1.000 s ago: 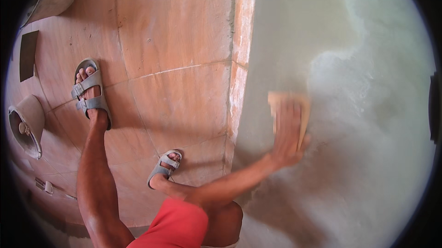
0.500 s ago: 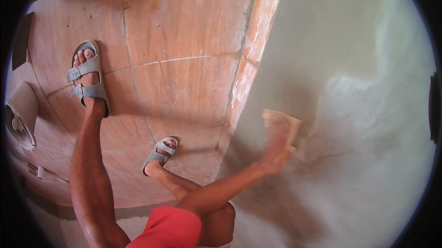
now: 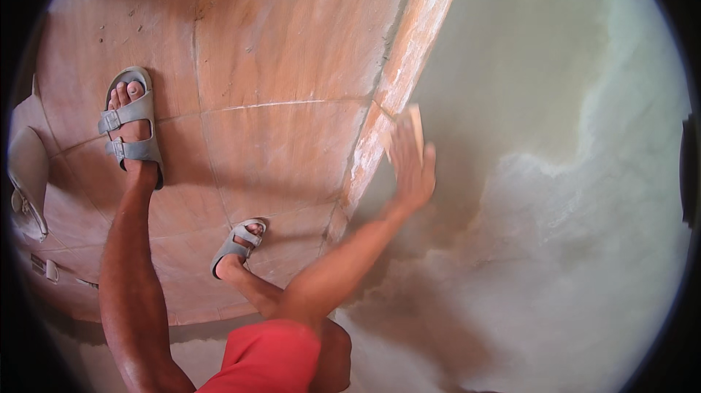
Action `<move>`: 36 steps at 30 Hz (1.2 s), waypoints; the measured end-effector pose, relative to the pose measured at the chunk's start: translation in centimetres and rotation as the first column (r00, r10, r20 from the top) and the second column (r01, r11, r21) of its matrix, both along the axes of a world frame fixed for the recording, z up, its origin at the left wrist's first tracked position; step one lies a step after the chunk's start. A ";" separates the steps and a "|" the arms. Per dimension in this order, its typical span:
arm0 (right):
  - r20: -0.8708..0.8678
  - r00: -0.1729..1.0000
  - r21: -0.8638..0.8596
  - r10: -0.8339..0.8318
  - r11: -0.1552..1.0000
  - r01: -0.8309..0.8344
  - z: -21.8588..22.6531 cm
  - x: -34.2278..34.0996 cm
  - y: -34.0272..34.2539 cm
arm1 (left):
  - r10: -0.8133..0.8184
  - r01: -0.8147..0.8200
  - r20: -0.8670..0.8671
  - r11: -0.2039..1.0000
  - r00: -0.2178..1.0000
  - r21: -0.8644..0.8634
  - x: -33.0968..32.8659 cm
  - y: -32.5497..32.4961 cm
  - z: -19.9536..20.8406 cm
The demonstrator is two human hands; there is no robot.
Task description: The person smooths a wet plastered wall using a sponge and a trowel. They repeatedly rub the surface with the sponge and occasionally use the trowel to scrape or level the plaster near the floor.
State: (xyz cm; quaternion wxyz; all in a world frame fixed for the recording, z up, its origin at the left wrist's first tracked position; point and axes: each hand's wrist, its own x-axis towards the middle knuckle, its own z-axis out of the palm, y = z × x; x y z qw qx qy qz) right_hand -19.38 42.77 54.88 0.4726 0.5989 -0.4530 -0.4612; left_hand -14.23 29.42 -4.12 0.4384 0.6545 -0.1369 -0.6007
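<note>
Flat right hand [image 3: 410, 163] presses sanding pad [image 3: 416, 121] against wall [image 3: 555, 137].

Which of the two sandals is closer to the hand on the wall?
The smaller-looking grey sandal low in the middle of the picture is closer to the hand. The other sandal is far off to the left on the orange floor tiles.
</note>
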 end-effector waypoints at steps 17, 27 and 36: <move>-0.055 0.997 0.079 0.059 0.995 -0.054 -1.0 0.9 -0.7 | -0.123 0.136 0.058 0.891 0.991 -0.433 8.1 -16.9 8.0; -0.028 0.987 0.047 0.157 0.987 -0.155 -0.9 -3.5 0.5 | -0.094 0.096 0.029 0.992 0.995 -0.081 8.6 -21.1 -0.5; -0.051 0.992 0.001 0.117 0.993 -0.117 -4.1 -0.6 -0.8 | 0.049 -0.026 0.047 0.918 0.998 -0.396 5.1 -13.9 1.2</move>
